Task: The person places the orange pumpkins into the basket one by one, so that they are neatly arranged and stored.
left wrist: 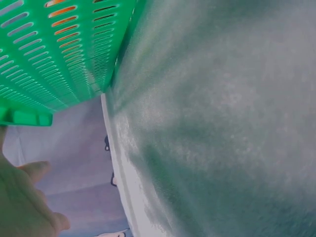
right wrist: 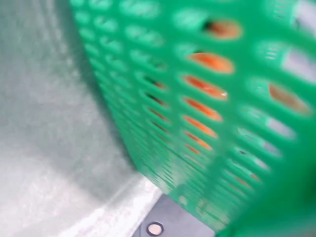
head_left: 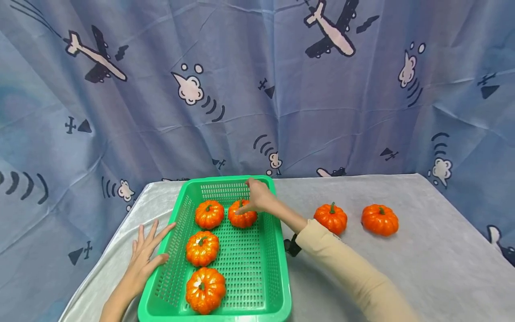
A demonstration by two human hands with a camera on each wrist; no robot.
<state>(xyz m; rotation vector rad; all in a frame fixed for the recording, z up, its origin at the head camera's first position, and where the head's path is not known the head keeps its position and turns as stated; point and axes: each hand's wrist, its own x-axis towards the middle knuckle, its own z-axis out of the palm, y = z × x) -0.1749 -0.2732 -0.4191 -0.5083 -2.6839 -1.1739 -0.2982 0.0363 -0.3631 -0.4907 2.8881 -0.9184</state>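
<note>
A green plastic basket (head_left: 281, 273) with slotted walls holds several shiny orange toy pumpkins. Three stand along its left side: a back pumpkin (head_left: 209, 214), a middle pumpkin (head_left: 202, 248) and a front pumpkin (head_left: 205, 290). My right hand (head_left: 259, 197) reaches over the right wall, thumb and fingers spread apart above the back-right pumpkin (head_left: 242, 219); whether the thumb touches it I cannot tell. At the left rim, my left hand (head_left: 144, 255) has its fingers spread, fingertips at the edge. The left wrist view shows part of that hand (left wrist: 24, 202) beside the basket wall (left wrist: 64, 59).
Right of the basket, two more orange pumpkins lie on the grey-white cloth: a nearer pumpkin (head_left: 331, 219) and a farther-right pumpkin (head_left: 380, 220). Behind the table (head_left: 402, 277) hangs a blue curtain (head_left: 241, 112) with airplane prints.
</note>
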